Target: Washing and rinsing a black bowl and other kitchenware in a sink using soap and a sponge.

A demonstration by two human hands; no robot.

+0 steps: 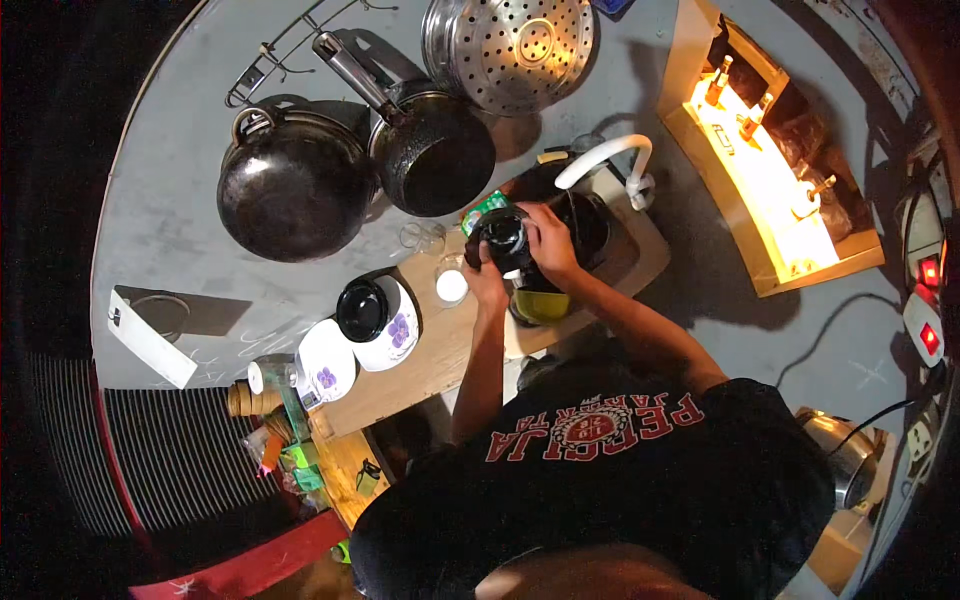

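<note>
Both my hands hold a dark, glossy bowl [501, 238] above the left side of the sink [645, 251]. My left hand [486, 279] grips its lower left rim, and my right hand [551, 238] is on its right side. A white faucet [604, 159] arches over the dark basin just beyond my right hand. Below my wrists, a yellow-green bowl [541, 306] sits at the near edge of the sink. Close to the dark bowl lies a green packet [486, 211]. To the left of my left hand stands a glass with a white surface [451, 286].
On the wooden counter [405, 382], a black bowl [362, 310] rests on white flowered bowls [326, 360]. A wok [296, 187], a saucepan [433, 154] and a perforated steamer [517, 52] hang on the wall. A lit shelf [772, 180] is at right, a metal kettle [847, 457] below it.
</note>
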